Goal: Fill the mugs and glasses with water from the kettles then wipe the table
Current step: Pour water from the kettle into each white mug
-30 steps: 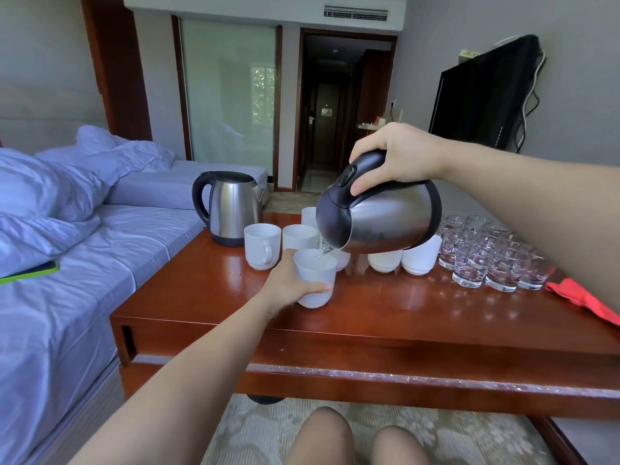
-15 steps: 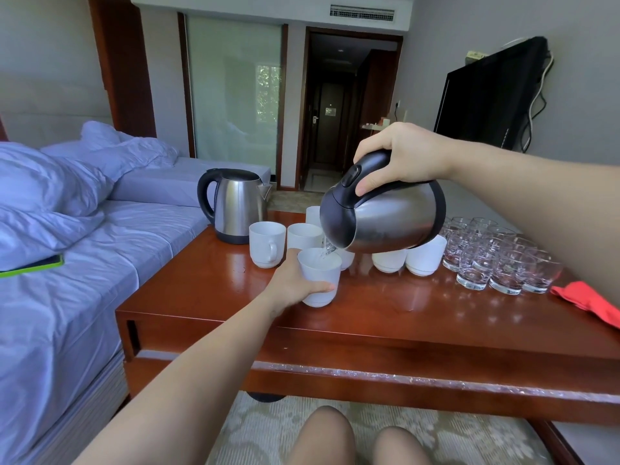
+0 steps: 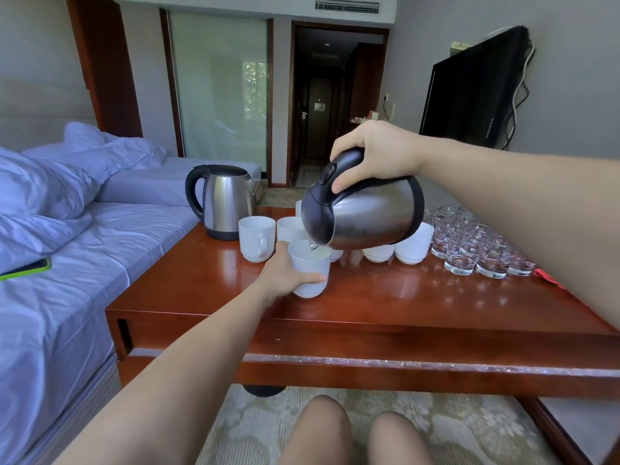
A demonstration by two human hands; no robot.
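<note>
Hands: the left hand (image 3: pixel 285 280) wraps its fingers round a white mug (image 3: pixel 310 270); the right hand (image 3: pixel 372 152) is curled round the black handle of a tilted steel kettle (image 3: pixel 369 216).
Mug: it appears to stand on the near half of the table (image 3: pixel 402 297).
Pour: the spout hangs just over the mug's rim and a thin thread of water falls in; the level cannot be judged.
Handling: the kettle is probably heavy with water and smooth-sided, so it is best held by the handle; the mug looks ceramic, breakable and slick when wet.
Behind: more white mugs (image 3: pixel 256 238), partly hidden; clear glasses (image 3: pixel 476 243) clustered to the right, with a red cloth (image 3: pixel 547 276) beside them.
Far: a second kettle (image 3: pixel 224 199) stands upright at the back left corner.
Writing: no brand or label is legible.
</note>
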